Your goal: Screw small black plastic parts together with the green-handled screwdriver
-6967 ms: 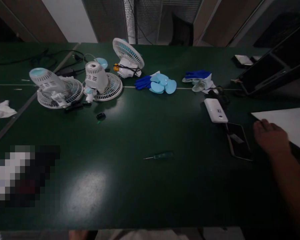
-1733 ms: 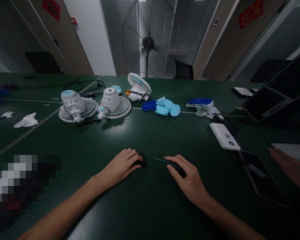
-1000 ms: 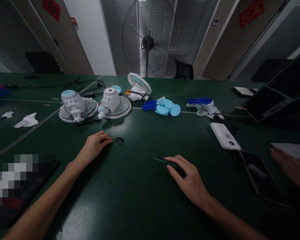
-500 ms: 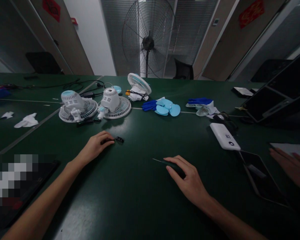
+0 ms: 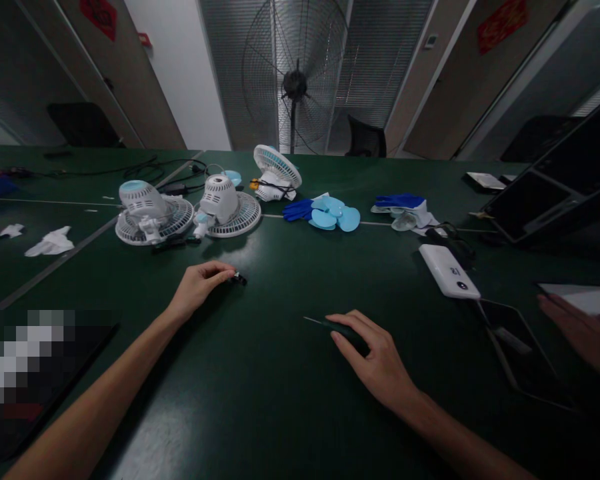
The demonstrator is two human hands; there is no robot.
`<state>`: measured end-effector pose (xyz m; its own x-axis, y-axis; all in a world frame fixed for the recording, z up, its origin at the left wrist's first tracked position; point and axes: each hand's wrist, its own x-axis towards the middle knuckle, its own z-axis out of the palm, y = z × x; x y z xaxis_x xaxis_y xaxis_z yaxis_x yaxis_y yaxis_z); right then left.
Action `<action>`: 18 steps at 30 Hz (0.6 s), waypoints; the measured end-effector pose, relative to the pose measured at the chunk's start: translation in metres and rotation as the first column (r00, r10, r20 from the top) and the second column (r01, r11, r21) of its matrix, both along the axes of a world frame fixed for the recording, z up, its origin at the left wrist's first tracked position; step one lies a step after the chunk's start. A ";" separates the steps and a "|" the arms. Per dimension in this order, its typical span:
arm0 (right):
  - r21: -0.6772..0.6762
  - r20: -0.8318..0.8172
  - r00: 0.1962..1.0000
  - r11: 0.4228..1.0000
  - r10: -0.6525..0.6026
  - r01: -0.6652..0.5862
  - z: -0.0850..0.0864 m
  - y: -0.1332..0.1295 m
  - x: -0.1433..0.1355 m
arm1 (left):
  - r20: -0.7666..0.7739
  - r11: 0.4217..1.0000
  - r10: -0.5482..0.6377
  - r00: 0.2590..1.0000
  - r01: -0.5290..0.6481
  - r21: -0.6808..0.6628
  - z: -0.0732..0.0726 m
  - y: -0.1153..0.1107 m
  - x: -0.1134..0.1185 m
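Left of centre, my left hand [image 5: 200, 285] pinches the near end of a small black part [image 5: 239, 278] close to the table top. My right hand [image 5: 373, 353] is wrapped round the dark handle of a screwdriver [image 5: 314, 321], whose thin metal shaft points left over the green table [image 5: 260, 373]. Beyond my left hand lie two white fan heads [image 5: 155, 217], [image 5: 227, 207] with their grilles down. Dark pieces [image 5: 173, 244] rest in front of them. Light blue fan blades [image 5: 335, 215] lie farther back, partly over a blue glove [image 5: 297, 210].
A third small fan [image 5: 277, 175] stands at the back. On the right are gloves [image 5: 405, 210], a white power bank [image 5: 449, 271], a phone [image 5: 525, 353] and another person's hand [image 5: 580, 330]. White gloves [image 5: 50, 241] and a dark object [image 5: 80, 360] are on the left.
My left hand has shifted slightly right and its fingers now meet the small black part, which lay just beyond them before. My right hand has barely moved.
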<state>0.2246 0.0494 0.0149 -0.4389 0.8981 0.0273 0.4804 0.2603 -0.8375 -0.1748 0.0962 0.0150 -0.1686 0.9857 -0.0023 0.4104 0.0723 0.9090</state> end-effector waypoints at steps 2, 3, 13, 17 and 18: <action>0.007 -0.001 1.000 1.000 0.004 -0.004 -0.001 0.000 0.000 | -0.032 1.000 -0.016 0.999 0.016 -0.010 0.000 0.001 0.002; 0.014 0.000 1.000 1.000 0.003 -0.003 -0.002 0.000 0.000 | -0.048 1.000 -0.021 0.999 0.021 -0.011 -0.001 0.001 0.002; 0.037 0.023 1.000 0.999 -0.004 0.003 -0.002 0.000 -0.002 | -0.154 0.991 -0.114 0.982 0.123 0.054 -0.004 0.003 -0.002; 0.069 0.015 1.000 0.998 -0.004 0.003 0.000 0.000 -0.002 | -0.199 0.987 -0.129 0.971 0.145 0.069 -0.003 0.002 0.000; 0.078 0.015 1.000 0.997 -0.005 0.004 0.000 0.000 -0.003 | -0.216 0.986 -0.130 0.968 0.148 0.073 -0.003 0.002 0.001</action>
<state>0.2220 0.0492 0.0150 -0.4356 0.8956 0.0901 0.4946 0.3218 -0.8074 -0.1734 0.0985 0.0124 -0.0173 0.9942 0.1058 0.5926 -0.0750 0.8020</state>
